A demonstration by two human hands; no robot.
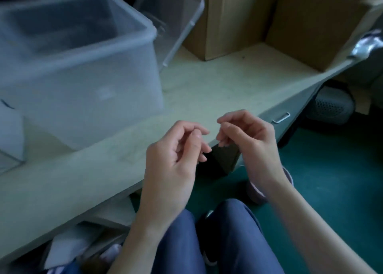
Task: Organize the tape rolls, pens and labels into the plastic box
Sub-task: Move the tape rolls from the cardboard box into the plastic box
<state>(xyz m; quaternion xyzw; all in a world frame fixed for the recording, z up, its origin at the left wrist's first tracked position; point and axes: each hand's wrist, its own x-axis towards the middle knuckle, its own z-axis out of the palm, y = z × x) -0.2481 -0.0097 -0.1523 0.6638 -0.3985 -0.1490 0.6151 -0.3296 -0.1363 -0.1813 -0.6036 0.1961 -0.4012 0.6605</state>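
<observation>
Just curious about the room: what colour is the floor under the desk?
Dark teal green floor, seen best in the head view, right of the person's knees.

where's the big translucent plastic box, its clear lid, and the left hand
big translucent plastic box (87, 91), head view, front wall
clear lid (182, 25), head view, tilted panel leaning behind the box
left hand (176, 159), head view, palm

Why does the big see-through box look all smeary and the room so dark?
Head view: dim, bluish light; the plastic box is smeared by motion blur; both hands look sharper; the desk edge bends from the wide lens.
</observation>
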